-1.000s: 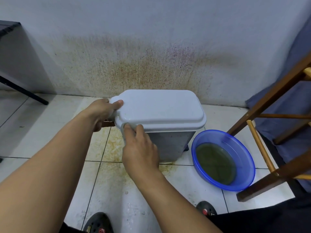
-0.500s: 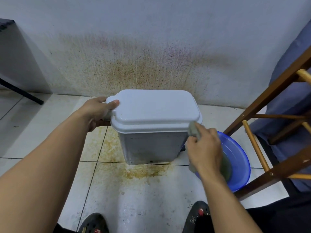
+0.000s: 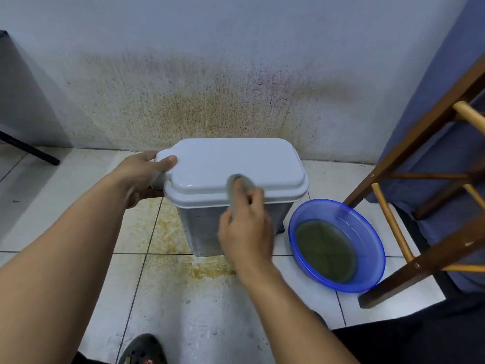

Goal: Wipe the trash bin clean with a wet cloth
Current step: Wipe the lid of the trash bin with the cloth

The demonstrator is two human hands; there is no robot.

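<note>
A pale grey trash bin [image 3: 236,164] with a closed lid stands on the tiled floor against the stained wall. My left hand [image 3: 143,177] grips the lid's tab at its left end, thumb on top. My right hand [image 3: 245,227] holds a grey-green wet cloth [image 3: 237,183] and presses it on the front edge of the lid near the middle. The bin's grey front wall shows below the lid, partly hidden by my right hand.
A blue plastic basin [image 3: 338,245] of murky green water sits on the floor right of the bin. A wooden chair frame [image 3: 420,164] stands at the far right. Yellow-brown stains mark the tiles [image 3: 168,232] by the bin. My shoe [image 3: 144,349] is at the bottom.
My right hand swept the cloth from the lid's left front corner to its right corner, then back left to the middle of the front edge. My left hand kept its grip.
</note>
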